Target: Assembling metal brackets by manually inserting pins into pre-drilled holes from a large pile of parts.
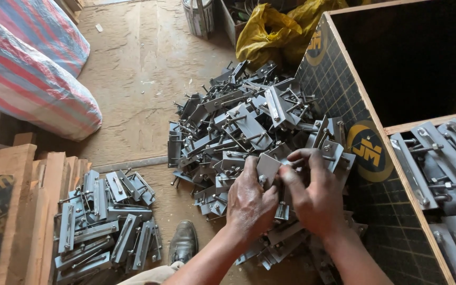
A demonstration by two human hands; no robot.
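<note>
Head view: left hand (249, 198) and right hand (315, 198) both pinch one grey metal bracket (268, 167), grips pressed together on it, above the big pile of brackets (238, 121) on the floor. Wooden crate (391, 126) stands right of the pile, more brackets inside. Smaller stack of brackets (104, 221) lies left, beside wood planks (32, 195). Black shoe (184, 241) sits between the two.

1. We see a dusty brown floor (138, 68) in soft, even light.
2. Two striped red-and-blue sacks (27, 74) lie at the upper left.
3. Wooden planks (32, 195) are stacked at the left edge.
4. A dark plywood crate (354, 95) stands on the right; yellow plastic sheeting (275, 31) is bunched behind it.
</note>
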